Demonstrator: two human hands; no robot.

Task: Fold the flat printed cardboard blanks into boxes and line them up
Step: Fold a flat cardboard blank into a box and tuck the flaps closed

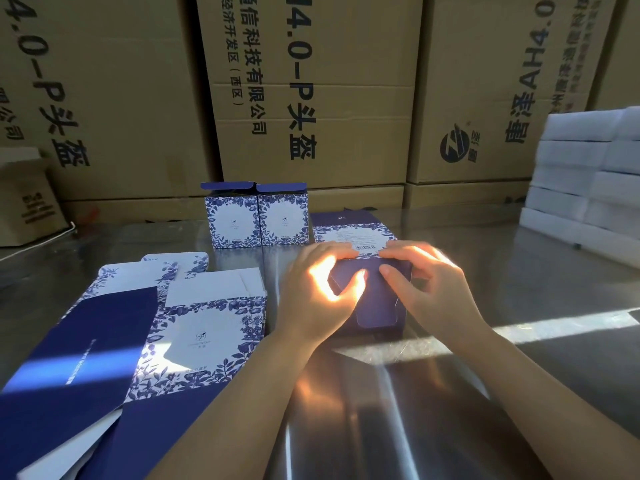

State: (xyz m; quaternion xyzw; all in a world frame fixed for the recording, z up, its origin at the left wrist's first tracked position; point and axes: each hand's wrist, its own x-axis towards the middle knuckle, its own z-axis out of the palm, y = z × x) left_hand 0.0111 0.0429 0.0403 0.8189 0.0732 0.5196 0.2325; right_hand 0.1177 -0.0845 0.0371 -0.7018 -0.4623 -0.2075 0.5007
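**Third box held in both hands, mid-table**

Far left, back: a small brown corrugated carton (24, 202) sits at the edge of the glossy grey table (519, 393).

Left, near: a loose pile of flat blanks (194, 327) in dark blue and white cardboard with blue floral print. The sheets overlap, and the top one lies print side up with a patch of sun across it.

Centre, back: a pair of folded boxes (258, 223) in the same print stands upright. The 2 touch side by side with their top flaps raised, near a wall of large brown shipping cartons (311, 98) with black lettering.

Centre: a third box (375, 306) in the same print lies on its side on the table, just right of the pair. Its barcode panel faces up and its dark blue end faces the camera.
- The left hand (311, 296) grips the box's left side, fingers curled over the upper edge, thumb on the end flap, in heavy sun glare.
- The right hand (426, 282) grips the right side the same way, thumb tip pressing the flap.

Far right: stacks of white foam blocks (588, 174) on the table.
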